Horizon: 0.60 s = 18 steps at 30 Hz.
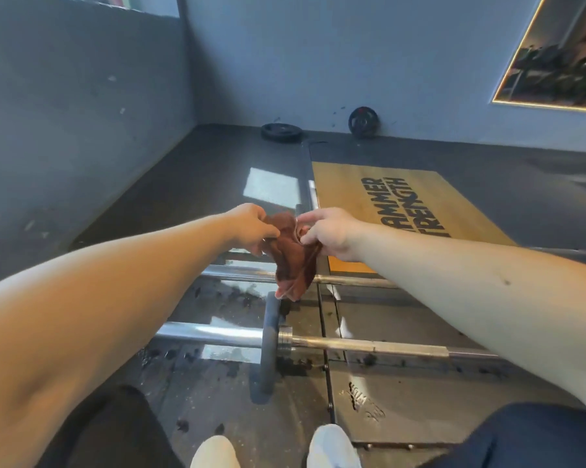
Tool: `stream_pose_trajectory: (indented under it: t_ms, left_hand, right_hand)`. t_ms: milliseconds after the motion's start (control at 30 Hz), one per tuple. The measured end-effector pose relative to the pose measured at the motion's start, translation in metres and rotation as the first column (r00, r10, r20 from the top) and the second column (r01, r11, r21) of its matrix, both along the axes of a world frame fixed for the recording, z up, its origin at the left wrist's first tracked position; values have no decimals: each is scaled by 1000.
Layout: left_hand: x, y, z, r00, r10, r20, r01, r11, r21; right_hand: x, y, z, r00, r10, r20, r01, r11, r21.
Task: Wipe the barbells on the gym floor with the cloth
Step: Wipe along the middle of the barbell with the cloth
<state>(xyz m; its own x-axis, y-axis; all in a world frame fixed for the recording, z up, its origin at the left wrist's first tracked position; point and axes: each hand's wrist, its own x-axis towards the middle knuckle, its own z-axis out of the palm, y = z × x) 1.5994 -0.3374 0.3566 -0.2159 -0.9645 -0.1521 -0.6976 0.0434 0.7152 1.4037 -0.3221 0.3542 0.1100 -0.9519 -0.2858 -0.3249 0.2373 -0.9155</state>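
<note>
A reddish-brown cloth [293, 261] hangs bunched in the air between both hands. My left hand [251, 228] pinches its left top edge. My right hand [328, 233] pinches its right top edge. Below the cloth lie two steel barbells across the dark gym floor. The nearer barbell [352, 342] has a shiny sleeve on the left and a thin dark plate [269, 342] on it. The farther barbell [244, 273] runs behind the cloth's lower tip. The cloth hangs above both bars, apart from the nearer one.
A wooden platform [399, 204] with black lettering lies ahead on the right. Two weight plates are by the far wall, one flat [279, 131] and one leaning [363, 122]. Grey walls close the left and back. My white shoes [332, 447] stand at the bottom.
</note>
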Motion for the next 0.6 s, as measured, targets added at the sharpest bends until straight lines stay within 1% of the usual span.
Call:
stream_pose_trajectory:
  t_ms: [133, 233, 300, 367, 433, 533, 600]
  left_hand:
    - [-25, -16, -9, 995, -37, 94, 41, 998, -39]
    - [-61, -30, -29, 995, -59, 85, 65, 995, -74]
    - [-90, -40, -45, 987, -90, 130, 105, 987, -119]
    - [-117, -51, -62, 982, -96, 165, 122, 980, -158]
    - [-141, -61, -78, 983, -90, 163, 117, 979, -168]
    - [-170, -76, -91, 988, -96, 124, 111, 987, -119]
    - [-187, -84, -93, 996, -67, 60, 70, 996, -46]
  right_hand:
    - [-32, -6, -20, 998, -61, -15, 61, 998, 30]
    - [-66, -12, -47, 986, -164, 15, 163, 985, 51]
    - [-90, -17, -68, 974, -222, 42, 219, 973, 76]
    - [-114, -25, -88, 971, -236, 43, 231, 968, 97]
    - [-138, -31, -104, 972, -227, 63, 218, 967, 129]
    - [-165, -44, -115, 971, -207, 121, 185, 967, 174]
    - [-183, -56, -120, 955, -244, 172, 216, 962, 166]
